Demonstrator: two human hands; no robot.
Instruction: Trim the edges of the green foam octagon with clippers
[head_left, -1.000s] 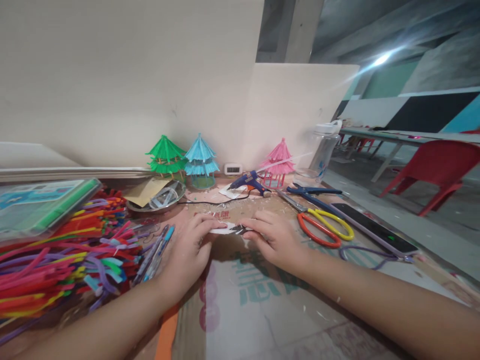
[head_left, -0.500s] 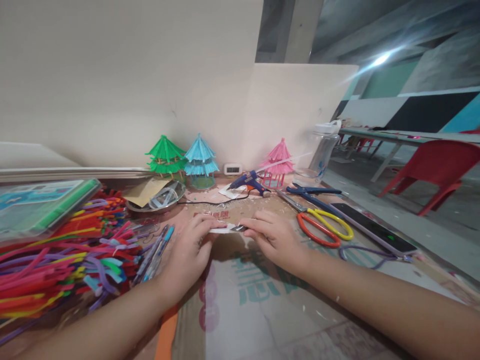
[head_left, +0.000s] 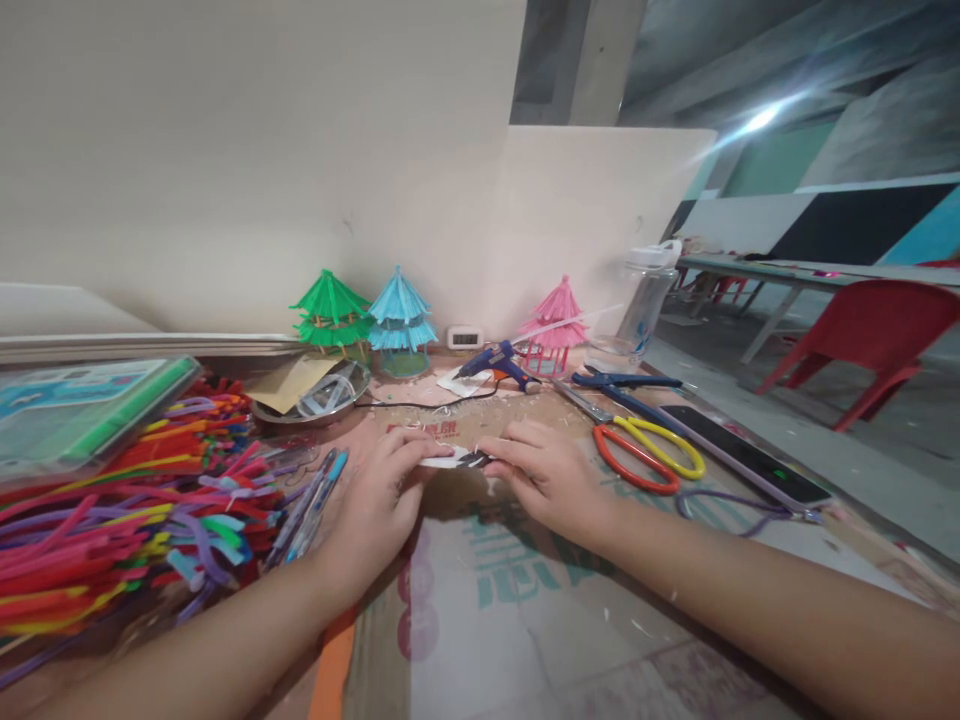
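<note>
Inward from the back edge of the worktop [head_left: 356,432], the left hand [head_left: 394,482] pinches a small, flat white piece [head_left: 441,460]. The right hand [head_left: 546,478] pinches a blurred dark item [head_left: 474,458] at the piece's right end.

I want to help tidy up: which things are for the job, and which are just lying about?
Seemingly for the job:
white piece, at the left hand
small dark thing, in the right hand

Apparently just lying about:
scissors
phone
glue gun
pens
</note>
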